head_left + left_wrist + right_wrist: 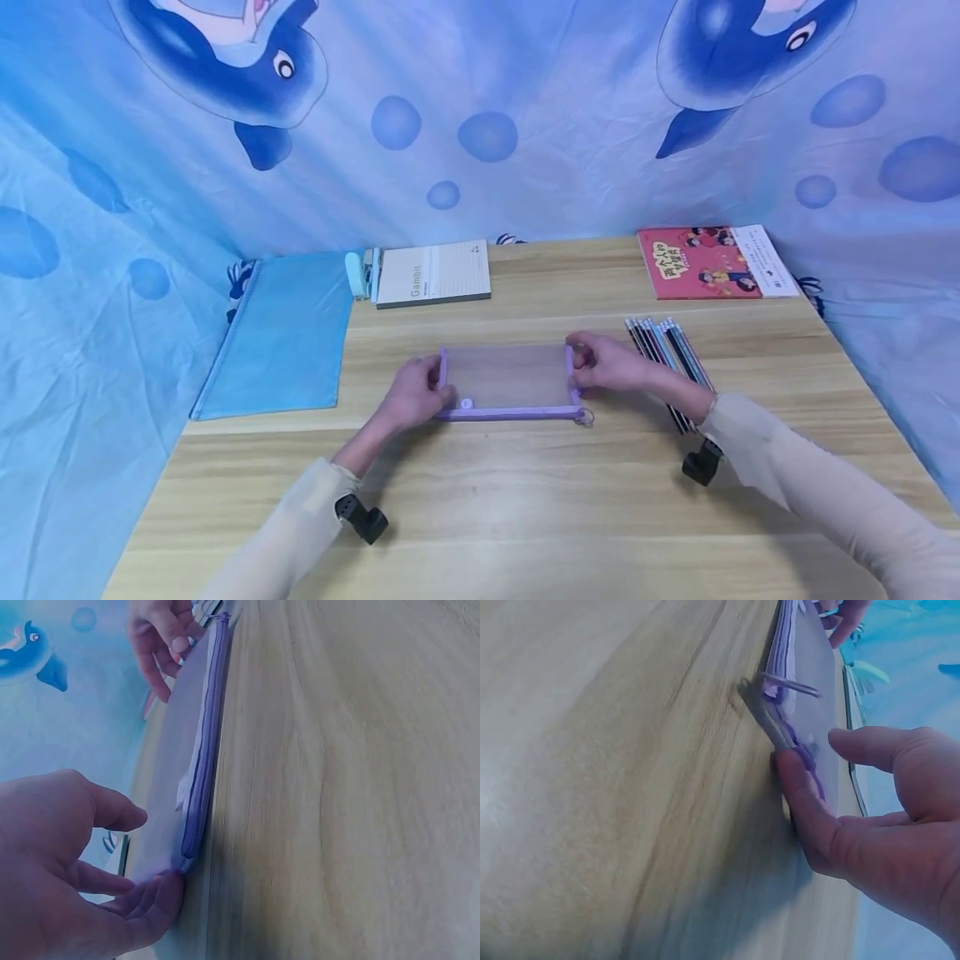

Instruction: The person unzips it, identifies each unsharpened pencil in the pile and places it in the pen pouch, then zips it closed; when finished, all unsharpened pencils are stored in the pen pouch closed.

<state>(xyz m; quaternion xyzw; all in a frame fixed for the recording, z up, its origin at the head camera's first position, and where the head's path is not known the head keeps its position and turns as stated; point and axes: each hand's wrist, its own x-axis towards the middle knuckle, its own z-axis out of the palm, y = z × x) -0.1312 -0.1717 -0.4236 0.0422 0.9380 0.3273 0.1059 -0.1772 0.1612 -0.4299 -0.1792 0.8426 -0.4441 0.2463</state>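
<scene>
With the left hand (411,393) pinching the nine-o'clock end and the right hand (603,363) the three-o'clock end, keeps the mesh pouch (506,377) taut, seemingly for squaring. Zipper (201,784) faces six o'clock; pencils (667,354) near three o'clock.

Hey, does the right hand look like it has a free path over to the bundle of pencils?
Probably yes. The right hand holds the end of the purple mesh pouch, and the pencils lie just beside its wrist on the bare table, nothing between.

Small print on white lined notepad (433,272) too small to read. Pale blue clip-like object (358,273) half hidden behind notepad. Bundle of striped pencils (670,354) partly hidden under right hand's (609,363) wrist. Wrist views motion-blurred.
</scene>
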